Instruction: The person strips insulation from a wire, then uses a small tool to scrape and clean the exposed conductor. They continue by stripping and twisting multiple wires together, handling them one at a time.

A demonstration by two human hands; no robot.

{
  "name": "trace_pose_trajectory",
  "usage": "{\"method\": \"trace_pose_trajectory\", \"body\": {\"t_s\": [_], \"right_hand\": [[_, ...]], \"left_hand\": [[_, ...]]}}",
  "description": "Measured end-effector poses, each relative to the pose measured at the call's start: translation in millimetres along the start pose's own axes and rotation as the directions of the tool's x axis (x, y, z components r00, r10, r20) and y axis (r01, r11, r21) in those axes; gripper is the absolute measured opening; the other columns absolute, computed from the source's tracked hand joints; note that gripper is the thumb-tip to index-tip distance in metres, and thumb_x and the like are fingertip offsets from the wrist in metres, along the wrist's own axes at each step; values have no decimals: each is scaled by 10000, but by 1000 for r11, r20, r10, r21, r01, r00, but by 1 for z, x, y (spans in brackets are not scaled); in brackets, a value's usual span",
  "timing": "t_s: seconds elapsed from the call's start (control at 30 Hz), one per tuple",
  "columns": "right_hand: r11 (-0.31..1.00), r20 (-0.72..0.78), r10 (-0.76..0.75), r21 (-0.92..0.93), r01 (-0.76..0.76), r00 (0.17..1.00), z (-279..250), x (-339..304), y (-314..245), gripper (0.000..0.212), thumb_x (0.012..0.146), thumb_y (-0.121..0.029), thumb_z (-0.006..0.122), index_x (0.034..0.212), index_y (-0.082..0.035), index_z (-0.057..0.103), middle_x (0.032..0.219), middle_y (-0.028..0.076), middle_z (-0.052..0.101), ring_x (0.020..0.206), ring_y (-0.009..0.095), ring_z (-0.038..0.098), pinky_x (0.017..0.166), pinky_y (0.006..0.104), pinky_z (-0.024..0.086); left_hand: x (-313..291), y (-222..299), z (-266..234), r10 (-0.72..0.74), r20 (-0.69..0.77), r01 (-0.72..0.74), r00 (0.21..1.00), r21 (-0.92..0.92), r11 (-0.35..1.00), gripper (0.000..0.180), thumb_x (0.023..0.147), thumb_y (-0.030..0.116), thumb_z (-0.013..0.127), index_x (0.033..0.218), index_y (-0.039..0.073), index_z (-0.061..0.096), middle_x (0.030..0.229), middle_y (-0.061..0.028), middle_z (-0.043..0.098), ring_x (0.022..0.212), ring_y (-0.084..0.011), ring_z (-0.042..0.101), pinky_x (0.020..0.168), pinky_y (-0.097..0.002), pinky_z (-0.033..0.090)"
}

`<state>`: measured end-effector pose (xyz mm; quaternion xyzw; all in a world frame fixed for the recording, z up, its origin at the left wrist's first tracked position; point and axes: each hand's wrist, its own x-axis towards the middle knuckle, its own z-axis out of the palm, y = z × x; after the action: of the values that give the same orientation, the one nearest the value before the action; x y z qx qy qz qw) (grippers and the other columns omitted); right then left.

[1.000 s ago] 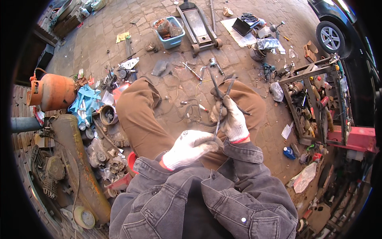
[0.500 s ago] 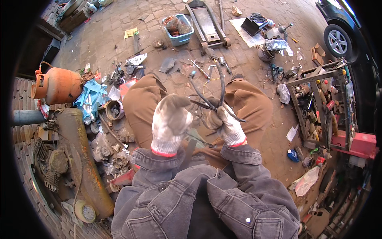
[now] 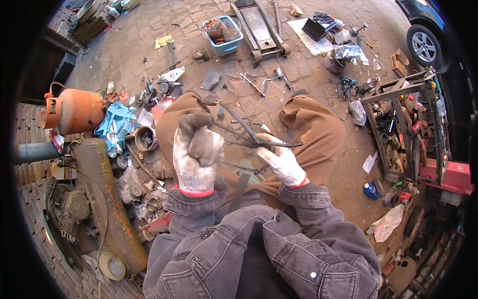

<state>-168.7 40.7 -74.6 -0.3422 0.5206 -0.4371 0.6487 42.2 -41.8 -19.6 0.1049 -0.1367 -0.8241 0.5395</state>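
My right hand point(image 3: 282, 162), in a white and grey work glove, pinches a dark wiring harness point(image 3: 245, 126) above my lap. Its ribbed black sleeve slants up and left from the grip, while a darker end sticks out to the right past my fingers. Dark strands run from the grip toward my left hand point(image 3: 195, 155). That hand, gloved too, is closed with curled fingers and raised knuckles; what lies inside them is hidden. Between my knees, more thin cables hang below the harness. Brown trousers point(image 3: 318, 127) cover my spread knees.
On the brick ground ahead lie a screwdriver point(image 3: 253, 84) and a metal tool point(image 3: 284, 78). Beyond stand a blue bin point(image 3: 226, 49) and a floor jack point(image 3: 259, 30). An orange gas cylinder point(image 3: 79, 112) and rusty tank point(image 3: 107, 199) flank my left; a cluttered metal frame point(image 3: 396, 107) stands right.
My left hand has moved left, away from my right hand, and its fingers have curled. The harness's upper part has tipped over to the left; my right hand keeps its hold.
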Motion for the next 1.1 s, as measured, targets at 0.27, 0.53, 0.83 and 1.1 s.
{"method": "trace_pose_trajectory", "body": {"t_s": [0.27, 0.53, 0.83, 1.1], "right_hand": [[995, 62, 27, -99, -21, 998, -2, -7, -12, 413, 975, -107, 656, 1371, -6, 592, 1142, 51, 699, 1030, 140, 634, 897, 298, 512], [346, 260, -426, -838, 422, 866, -18, -23, -6, 433, 849, -136, 749, 1270, -63, 683, 1013, 122, 739, 879, 281, 711, 785, 365, 568], [501, 193, -262, -810, 304, 946, -29, -42, -43, 675, 829, -137, 780, 1441, -23, 520, 1136, 164, 718, 908, 347, 709, 760, 375, 563], [766, 292, -149, -570, 297, 945, -12, -31, -51, 558, 930, -148, 688, 1440, -9, 510, 1159, 180, 707, 1040, 293, 707, 898, 368, 545]], "left_hand": [[17, 9, 12, -12, 48, 10, 999, 46, 999, 483, 1078, 434, 480, 1135, -4, 676, 534, 80, 293, 447, -94, 289, 455, -274, 243], [50, 28, 26, -4, 96, -63, 995, 679, 732, 401, 1063, 327, 571, 1153, -50, 672, 642, 43, 537, 506, -40, 364, 459, -228, 280], [139, 72, -1, -484, 526, -715, 699, 514, -474, 249, 944, 99, 649, 1184, 127, 712, 954, -47, 768, 829, -262, 737, 693, -363, 585], [170, 2, -70, -737, 113, -648, 666, 577, -497, 318, 905, 377, 608, 1183, 250, 696, 1066, -96, 658, 1029, -326, 644, 903, -444, 513]]}}
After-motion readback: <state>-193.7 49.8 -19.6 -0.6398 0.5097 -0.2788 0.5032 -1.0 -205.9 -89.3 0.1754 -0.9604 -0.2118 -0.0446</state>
